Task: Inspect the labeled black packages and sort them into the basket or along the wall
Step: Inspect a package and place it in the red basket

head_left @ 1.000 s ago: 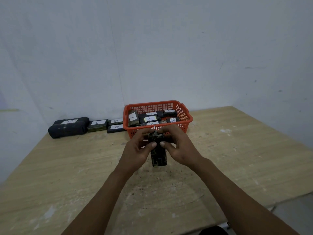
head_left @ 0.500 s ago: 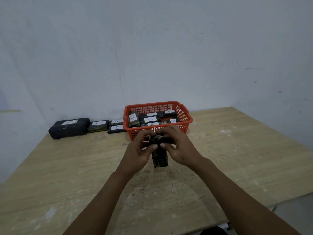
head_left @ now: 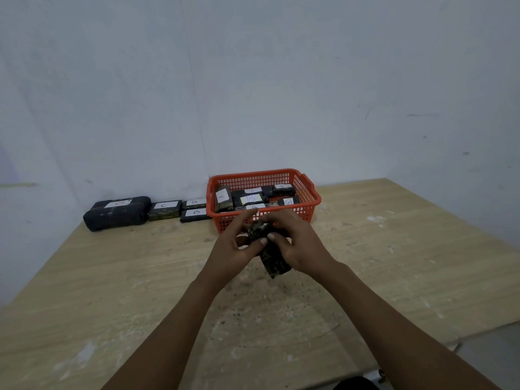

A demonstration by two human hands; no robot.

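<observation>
Your left hand [head_left: 236,246] and right hand [head_left: 298,243] grip a black package [head_left: 271,256] near the orange basket [head_left: 306,205]; left, wall packages [head_left: 166,211] read C, B, B.

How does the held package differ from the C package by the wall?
The held package is off the table, tilted, gripped by both hands, no label showing; the C package lies flat by the wall, white label up, untouched. Both are dark and mottled.

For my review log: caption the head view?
Both hands hold a black package before the red basket.
</observation>
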